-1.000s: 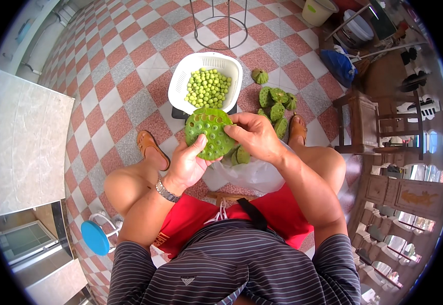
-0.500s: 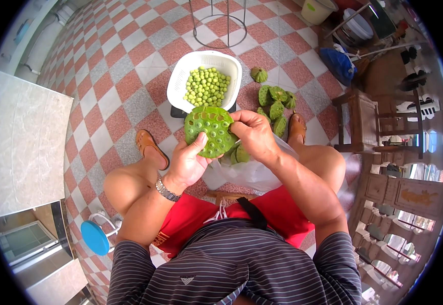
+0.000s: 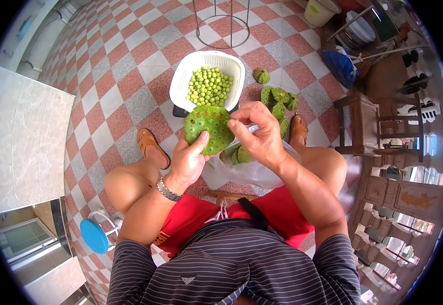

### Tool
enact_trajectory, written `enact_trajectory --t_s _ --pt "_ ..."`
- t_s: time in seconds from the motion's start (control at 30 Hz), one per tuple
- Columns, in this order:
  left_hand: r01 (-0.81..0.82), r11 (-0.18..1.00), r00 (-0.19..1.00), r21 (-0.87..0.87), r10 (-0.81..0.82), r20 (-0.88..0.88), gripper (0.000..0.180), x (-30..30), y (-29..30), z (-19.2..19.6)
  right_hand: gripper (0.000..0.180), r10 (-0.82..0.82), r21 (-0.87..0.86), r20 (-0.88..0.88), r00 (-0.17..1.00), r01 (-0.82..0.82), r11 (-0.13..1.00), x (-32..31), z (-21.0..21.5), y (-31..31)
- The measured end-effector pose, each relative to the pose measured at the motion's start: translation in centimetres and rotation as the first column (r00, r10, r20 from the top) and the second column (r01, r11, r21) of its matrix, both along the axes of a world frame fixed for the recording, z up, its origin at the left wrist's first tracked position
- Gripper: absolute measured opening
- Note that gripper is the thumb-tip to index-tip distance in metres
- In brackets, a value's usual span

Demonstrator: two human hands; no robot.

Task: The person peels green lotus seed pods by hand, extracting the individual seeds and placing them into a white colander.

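Note:
My left hand (image 3: 188, 162) is closed on a green lotus seed pod (image 3: 208, 133), thumb on its flat face and fingers behind it. The far rows of the pod show emptied holes, while seeds sit in the nearer ones. At the pod's right edge, my right hand (image 3: 259, 133) is bent with thumb and forefinger drawn together. Whatever lies between those fingertips is too small to make out. Just beyond the pod stands a white plastic basket (image 3: 177, 76) with many loose green lotus seeds (image 3: 209, 87) in it.
Under my right forearm a clear plastic bag (image 3: 252, 173) holds green pods. More lotus pods (image 3: 278, 96) lie on the checked floor near my right foot. A wire stand (image 3: 223, 47) is at the far side, a wooden chair (image 3: 359, 122) at right, a blue round stool (image 3: 94, 236) at left.
My right hand has lifted and turned slightly at the pod's right edge, its fingers shifting off the pod's face. The left hand keeps its hold. The whole view has shifted slightly.

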State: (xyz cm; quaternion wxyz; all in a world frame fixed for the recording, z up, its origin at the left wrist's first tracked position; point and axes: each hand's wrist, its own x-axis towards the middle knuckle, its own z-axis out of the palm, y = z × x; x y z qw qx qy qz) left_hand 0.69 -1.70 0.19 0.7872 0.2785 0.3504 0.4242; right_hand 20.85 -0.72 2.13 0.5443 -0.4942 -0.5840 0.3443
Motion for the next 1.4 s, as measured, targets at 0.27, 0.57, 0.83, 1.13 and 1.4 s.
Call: enact_trajectory --t_s 0.27,0.57,0.83,1.13,1.4 --pt "-0.017 0.999 0.996 0.040 0.013 0.087 0.045 0.1 -0.1 -0.2 0.021 0.128 -0.357 -0.018 0.992 -0.126 0.926 0.1 1.3 0.4" --pt "-0.002 0.996 0.994 0.090 -0.009 0.112 0.049 -0.1 0.0 -0.3 0.026 0.042 -0.540 -0.578 0.815 -0.419 0.730 1.1 -0.5 1.4" --pt "-0.016 0.999 0.998 0.042 0.014 0.062 0.047 -0.6 0.4 -0.6 0.028 -0.066 -0.561 -0.605 0.794 -0.366 0.742 0.8 -0.2 1.5" --pt "-0.123 0.992 0.982 0.011 0.120 0.147 0.047 -0.7 0.9 0.0 0.020 0.106 -0.623 -0.465 0.879 -0.409 0.667 0.8 0.6 1.0" --pt "-0.129 0.991 0.989 0.020 0.127 0.078 0.043 -0.5 0.6 0.3 0.022 0.237 -0.550 -0.237 0.942 -0.332 0.767 -0.2 1.6 0.2"
